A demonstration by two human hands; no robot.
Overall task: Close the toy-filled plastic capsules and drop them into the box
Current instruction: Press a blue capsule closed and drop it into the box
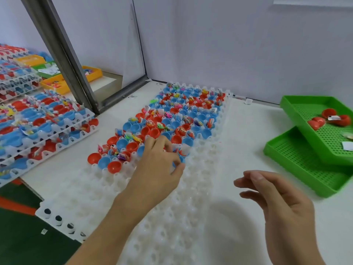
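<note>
On white tray (pixel 99 197), left hand (pixel 158 165) pinching blue capsule (pixel 181 157) at filled rows' edge, right hand (pixel 277 199) loosely spread.

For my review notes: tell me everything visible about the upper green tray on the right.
The upper green tray is a shallow rectangular tray of what looks like bright green plastic, with raised walls and a perforated grid floor. It sits tilted and askew on a matching lower green tray on the white table's right side, cut off by the frame edge. Inside lie a few red capsule halves, a small paper slip and a white scrap. Neither hand touches it.
</note>
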